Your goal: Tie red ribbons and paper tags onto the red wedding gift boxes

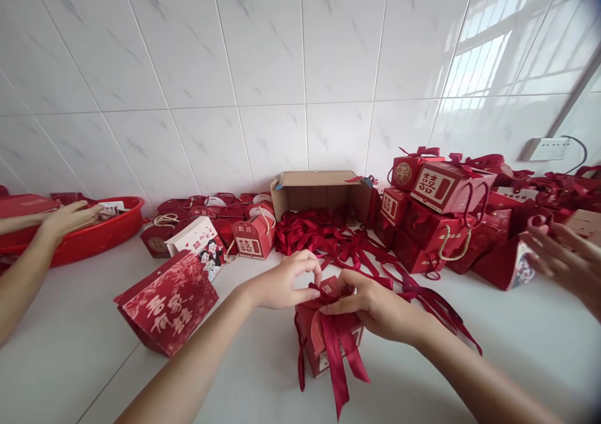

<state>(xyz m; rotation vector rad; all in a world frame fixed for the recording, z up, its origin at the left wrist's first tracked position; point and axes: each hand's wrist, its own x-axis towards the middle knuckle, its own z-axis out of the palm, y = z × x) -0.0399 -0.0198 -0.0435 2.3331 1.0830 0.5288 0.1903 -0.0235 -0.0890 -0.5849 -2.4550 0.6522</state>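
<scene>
A small red gift box [312, 342] stands on the white tabletop in front of me, with a dark red cord hanging down its left side. Wide red ribbon [334, 355] is gathered on its top, and two tails hang over the near face. My left hand [286, 280] comes in from the left, thumb and fingers pinching the ribbon at the box top. From the right, my right hand [369, 302] grips the same ribbon between thumb and forefinger. The fingers partly hide where the ribbon crosses.
A cardboard carton [322, 195] spills loose ribbons [314, 236] behind the box. Stacked red boxes [425, 230] stand right; a red box [169, 302] lies left. Another person's hand [70, 223] is over a red basin [107, 239]; another hand [563, 261] is at far right.
</scene>
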